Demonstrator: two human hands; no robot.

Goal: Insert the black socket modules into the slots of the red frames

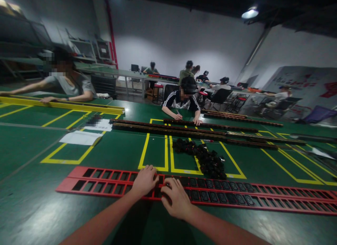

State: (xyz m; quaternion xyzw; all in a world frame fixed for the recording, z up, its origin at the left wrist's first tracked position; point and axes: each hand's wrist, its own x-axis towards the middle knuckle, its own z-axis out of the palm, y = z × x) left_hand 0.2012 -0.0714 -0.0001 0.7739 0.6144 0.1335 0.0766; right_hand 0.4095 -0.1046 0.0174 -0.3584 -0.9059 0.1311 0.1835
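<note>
Two long red strips [105,181] with rows of rectangular slots lie across the green table in front of me. Slots to the right hold black inserts [226,197]; those to the left are empty. My left hand [144,181] rests on the strips with its fingers curled down over the slots. My right hand [176,199] sits just right of it, fingers bent and pressing on the strips. Whether either hand holds a piece is hidden. A pile of loose black parts [205,159] lies just beyond the strips.
Long dark strips [184,131] lie further back, where a person in a striped jacket [181,101] leans over them. Another person [65,85] at the left handles a yellow rail [63,105]. White papers [81,137] lie at left. Yellow lines mark the green table [31,150].
</note>
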